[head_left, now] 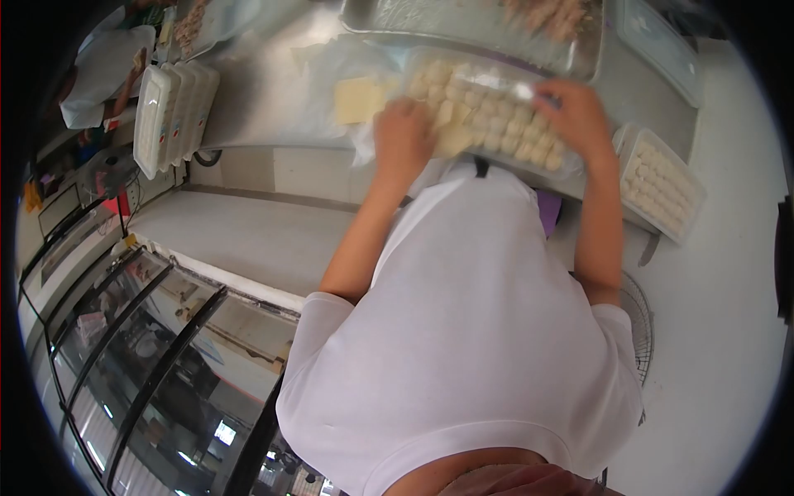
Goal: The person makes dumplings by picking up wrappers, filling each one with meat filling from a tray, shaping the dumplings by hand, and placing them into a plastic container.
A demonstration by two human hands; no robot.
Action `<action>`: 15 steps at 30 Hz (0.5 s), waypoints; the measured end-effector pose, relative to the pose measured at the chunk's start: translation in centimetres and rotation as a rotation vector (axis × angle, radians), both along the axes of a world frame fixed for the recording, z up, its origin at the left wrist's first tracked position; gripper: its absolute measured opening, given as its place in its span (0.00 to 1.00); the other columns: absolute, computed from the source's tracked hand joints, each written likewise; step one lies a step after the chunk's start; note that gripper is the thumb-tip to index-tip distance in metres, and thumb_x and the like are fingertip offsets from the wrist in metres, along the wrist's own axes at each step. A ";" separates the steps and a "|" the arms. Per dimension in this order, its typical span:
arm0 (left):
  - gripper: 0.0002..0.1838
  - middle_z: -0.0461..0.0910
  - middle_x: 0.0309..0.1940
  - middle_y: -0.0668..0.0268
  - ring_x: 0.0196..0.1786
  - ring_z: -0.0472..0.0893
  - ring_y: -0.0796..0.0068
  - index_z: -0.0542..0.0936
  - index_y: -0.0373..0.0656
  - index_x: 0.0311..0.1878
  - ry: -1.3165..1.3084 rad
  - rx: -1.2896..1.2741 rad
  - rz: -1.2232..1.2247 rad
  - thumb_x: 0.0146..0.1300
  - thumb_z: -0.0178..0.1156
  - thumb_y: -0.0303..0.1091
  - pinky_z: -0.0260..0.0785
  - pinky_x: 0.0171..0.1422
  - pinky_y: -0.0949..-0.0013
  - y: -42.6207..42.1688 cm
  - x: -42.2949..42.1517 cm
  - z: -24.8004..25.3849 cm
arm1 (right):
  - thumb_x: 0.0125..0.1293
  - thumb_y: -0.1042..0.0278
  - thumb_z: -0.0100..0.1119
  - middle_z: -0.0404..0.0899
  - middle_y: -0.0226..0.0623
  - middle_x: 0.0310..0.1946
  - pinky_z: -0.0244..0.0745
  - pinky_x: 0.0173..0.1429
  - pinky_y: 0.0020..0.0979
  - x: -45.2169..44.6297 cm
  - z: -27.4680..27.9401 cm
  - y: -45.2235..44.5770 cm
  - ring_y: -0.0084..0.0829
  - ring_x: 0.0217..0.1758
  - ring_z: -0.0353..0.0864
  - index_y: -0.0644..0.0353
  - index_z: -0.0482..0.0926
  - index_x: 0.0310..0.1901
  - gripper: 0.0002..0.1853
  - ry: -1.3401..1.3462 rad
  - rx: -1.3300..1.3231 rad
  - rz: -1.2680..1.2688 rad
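Observation:
A clear plastic tray with rows of pale round dumplings lies at the table's near edge, in front of my body. My left hand is at its left end, fingers curled and pointing down; what they hold is hidden. Beside that hand, a pale yellow wrapper lies against the tray. A stack of square yellow wrappers rests on plastic sheeting to the left. My right hand is over the tray's right end, thumb and fingers drawn together and slightly blurred. Whatever is between them is too small to name.
A large metal tray with minced filling stands at the back. Another filled dumpling tray sits at the right, below a clear lid. Several white containers stand at the left. Another person is at far left.

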State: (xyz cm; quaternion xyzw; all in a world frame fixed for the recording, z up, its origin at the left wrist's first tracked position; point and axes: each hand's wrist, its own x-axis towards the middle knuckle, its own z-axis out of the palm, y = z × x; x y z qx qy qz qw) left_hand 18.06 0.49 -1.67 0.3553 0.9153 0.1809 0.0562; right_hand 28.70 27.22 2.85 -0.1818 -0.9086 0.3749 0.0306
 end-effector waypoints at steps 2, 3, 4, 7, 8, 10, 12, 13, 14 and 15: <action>0.16 0.80 0.33 0.63 0.40 0.78 0.58 0.80 0.43 0.41 0.013 0.042 -0.069 0.50 0.73 0.33 0.68 0.44 0.56 -0.6 -0.4 0.5 | 0.59 0.64 0.64 0.86 0.38 0.41 0.78 0.47 0.37 -0.5 -0.4 -0.4 0.42 0.43 0.84 0.57 0.87 0.43 0.12 -0.088 0.117 0.046; 0.15 0.81 0.32 0.63 0.38 0.79 0.60 0.80 0.42 0.42 -0.121 0.061 -0.064 0.52 0.72 0.31 0.69 0.43 0.58 -1.0 -0.7 1.2 | 0.59 0.64 0.64 0.86 0.38 0.41 0.78 0.47 0.37 -0.7 -0.4 -0.4 0.42 0.43 0.84 0.57 0.87 0.43 0.12 -0.084 0.117 0.050; 0.13 0.81 0.31 0.63 0.36 0.80 0.63 0.79 0.42 0.42 -0.255 0.080 -0.060 0.54 0.70 0.30 0.71 0.41 0.61 -1.4 -1.2 2.0 | 0.60 0.64 0.63 0.86 0.38 0.41 0.78 0.48 0.37 -0.8 -0.4 -0.5 0.42 0.43 0.84 0.57 0.87 0.43 0.12 -0.061 0.115 0.051; 0.13 0.77 0.28 0.57 0.31 0.74 0.57 0.77 0.38 0.40 -0.539 0.167 0.034 0.55 0.67 0.31 0.68 0.39 0.59 -3.2 -3.6 5.0 | 0.61 0.64 0.63 0.86 0.37 0.41 0.78 0.48 0.38 -1.5 0.1 -1.0 0.42 0.43 0.84 0.56 0.87 0.44 0.12 0.030 0.092 0.065; 0.13 0.77 0.28 0.57 0.31 0.74 0.57 0.77 0.38 0.40 -0.536 0.167 0.039 0.55 0.67 0.31 0.68 0.39 0.59 -4.2 -4.7 4.1 | 0.61 0.64 0.62 0.86 0.37 0.41 0.78 0.49 0.38 -1.8 0.3 -1.3 0.42 0.43 0.84 0.56 0.86 0.45 0.12 0.101 0.076 0.076; 0.15 0.77 0.27 0.57 0.28 0.70 0.59 0.78 0.37 0.43 -0.654 0.437 0.126 0.55 0.69 0.31 0.68 0.37 0.63 -6.6 -7.9 -0.3 | 0.61 0.64 0.62 0.86 0.37 0.41 0.78 0.49 0.38 -2.5 -0.3 -1.7 0.42 0.43 0.84 0.56 0.86 0.45 0.12 0.056 0.118 0.085; 0.16 0.78 0.29 0.57 0.30 0.73 0.57 0.77 0.37 0.43 -0.581 0.384 0.191 0.55 0.69 0.33 0.69 0.39 0.61 -8.5 -11.0 -3.7 | 0.62 0.64 0.62 0.86 0.37 0.42 0.77 0.49 0.38 -3.0 -0.5 -2.1 0.42 0.43 0.84 0.56 0.86 0.45 0.12 0.014 0.159 0.099; 0.16 0.79 0.31 0.57 0.33 0.75 0.56 0.77 0.37 0.42 -0.514 0.331 0.251 0.54 0.70 0.34 0.70 0.40 0.60 -9.4 -11.7 -4.9 | 0.62 0.64 0.62 0.86 0.38 0.42 0.77 0.49 0.38 -3.0 -0.4 -2.1 0.42 0.44 0.84 0.57 0.86 0.45 0.12 0.006 0.121 0.084; 0.16 0.79 0.31 0.57 0.33 0.75 0.56 0.77 0.37 0.42 -0.504 0.334 0.262 0.54 0.70 0.34 0.70 0.40 0.60 -9.9 -11.8 -5.8 | 0.62 0.64 0.62 0.86 0.38 0.42 0.77 0.49 0.38 -3.1 -0.2 -2.0 0.42 0.44 0.84 0.57 0.86 0.45 0.12 0.001 0.084 0.068; 0.17 0.80 0.32 0.57 0.35 0.78 0.56 0.77 0.38 0.44 -0.175 0.161 0.276 0.53 0.71 0.33 0.72 0.43 0.60 -10.0 -11.5 -6.5 | 0.62 0.64 0.62 0.86 0.38 0.42 0.77 0.49 0.38 -3.1 0.2 -1.9 0.42 0.44 0.84 0.57 0.86 0.45 0.12 0.008 0.080 0.079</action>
